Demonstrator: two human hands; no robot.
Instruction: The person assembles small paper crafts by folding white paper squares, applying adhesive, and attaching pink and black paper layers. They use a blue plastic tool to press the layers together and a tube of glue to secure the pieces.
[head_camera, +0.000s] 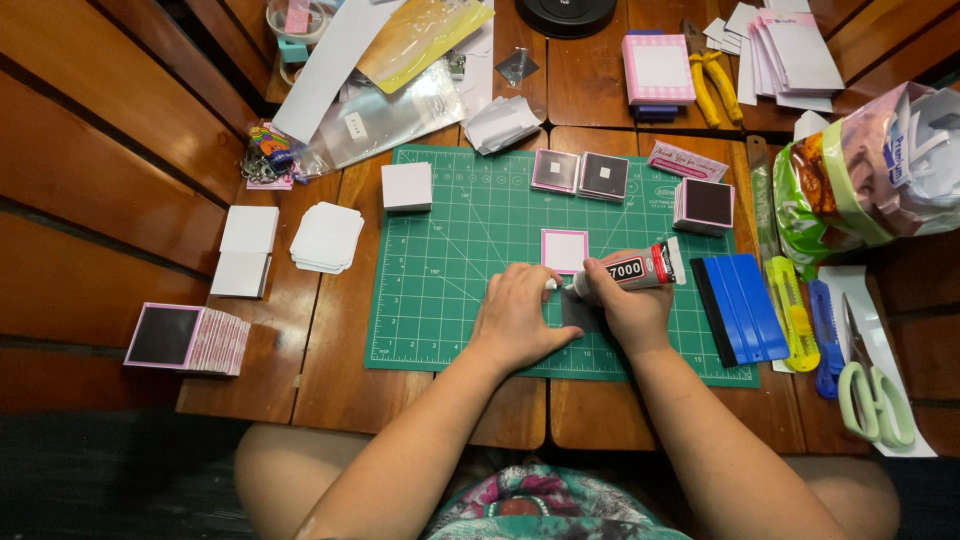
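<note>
My right hand (632, 310) grips a glue tube (640, 268) with a white cap end, its nozzle pointing left toward my left hand. My left hand (517, 318) lies flat on the green cutting mat (440, 290), fingers pressing a small dark square piece (580, 315) that shows between both hands. Just beyond the hands lies a pink-bordered white square card (565, 250). The nozzle tip sits near my left fingertips, at the near edge of that card.
On the mat's far side lie two dark squares (580, 173), a white square stack (407, 186) and a pink-edged stack (705, 204). A blue squeegee (745, 305), yellow and blue cutters and green scissors (875, 390) lie right. White card stacks (327, 237) and a pink stack (190, 338) lie left.
</note>
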